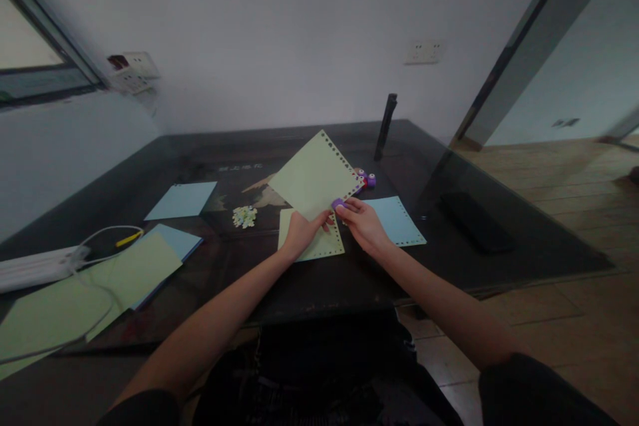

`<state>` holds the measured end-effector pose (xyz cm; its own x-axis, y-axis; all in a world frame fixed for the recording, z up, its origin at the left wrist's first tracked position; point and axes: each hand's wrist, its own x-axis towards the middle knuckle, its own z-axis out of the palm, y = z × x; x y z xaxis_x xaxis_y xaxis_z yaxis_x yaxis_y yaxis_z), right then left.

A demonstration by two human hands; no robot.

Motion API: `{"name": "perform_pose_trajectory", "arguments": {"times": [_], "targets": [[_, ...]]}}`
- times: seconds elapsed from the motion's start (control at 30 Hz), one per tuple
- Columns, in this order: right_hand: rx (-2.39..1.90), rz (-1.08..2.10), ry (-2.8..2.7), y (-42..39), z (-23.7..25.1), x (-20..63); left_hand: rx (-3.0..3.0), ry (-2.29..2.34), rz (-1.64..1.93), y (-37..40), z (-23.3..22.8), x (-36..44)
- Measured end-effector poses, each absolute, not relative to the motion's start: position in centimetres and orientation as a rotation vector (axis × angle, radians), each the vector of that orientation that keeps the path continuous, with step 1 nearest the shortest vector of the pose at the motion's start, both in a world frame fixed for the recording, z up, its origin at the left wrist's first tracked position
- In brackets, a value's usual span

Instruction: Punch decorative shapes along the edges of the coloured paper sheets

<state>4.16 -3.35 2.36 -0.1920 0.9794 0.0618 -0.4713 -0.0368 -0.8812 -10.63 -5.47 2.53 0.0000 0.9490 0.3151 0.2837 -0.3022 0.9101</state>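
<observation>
Left hand (299,231) fingers pinch green sheet (315,176) at bottom corner; right hand (362,221) fingers grip purple punch (338,204) on its perforated edge. Tabletop (319,279) near edge bare.

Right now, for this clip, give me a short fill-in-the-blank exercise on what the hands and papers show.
1. The left hand holds up a pale ____ sheet with punched edges.
2. The right hand presses a small ____ punch on that sheet's edge.
3. The blue punched sheet lies flat to the ____ of the right hand.

Missing words: green; purple; right
</observation>
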Motion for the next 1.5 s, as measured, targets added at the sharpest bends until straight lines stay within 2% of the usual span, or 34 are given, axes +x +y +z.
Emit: {"name": "perform_pose_trajectory", "arguments": {"times": [1.5], "targets": [[-0.759,1.513,-1.003,-3.47,2.66,4.26,1.632,1.268,1.331,-5.53,2.21,-10.56]]}}
